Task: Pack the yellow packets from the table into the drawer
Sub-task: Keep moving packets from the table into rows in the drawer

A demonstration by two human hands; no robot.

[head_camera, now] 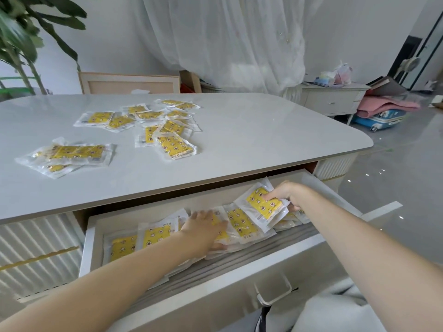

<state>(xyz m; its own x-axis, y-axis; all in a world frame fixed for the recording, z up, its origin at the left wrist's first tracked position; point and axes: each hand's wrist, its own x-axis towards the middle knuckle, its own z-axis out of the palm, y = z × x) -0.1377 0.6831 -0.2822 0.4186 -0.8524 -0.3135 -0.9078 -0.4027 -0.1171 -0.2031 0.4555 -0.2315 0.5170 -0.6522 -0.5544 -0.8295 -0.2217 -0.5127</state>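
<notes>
The white drawer (89, 248) under the table stands pulled out, with a row of yellow packets (153, 237) in clear wrappers leaning inside it. My left hand (203, 227) lies flat with straight fingers on the packets in the middle of the row. At the drawer's right end my right hand (286, 194) grips a tilted yellow packet (260, 206), thumb under its edge. Several more yellow packets lie loose on the table: a small pile (69, 155) at the left and a wider scatter (165, 125) further back.
The grey-white table (263, 130) spreads ahead with a rounded right corner. A plant (21, 39) stands at the far left. A white cabinet (333, 99), pink cloth and a blue suitcase (381, 118) sit on the floor at the right. My knee (335, 310) is below the drawer front.
</notes>
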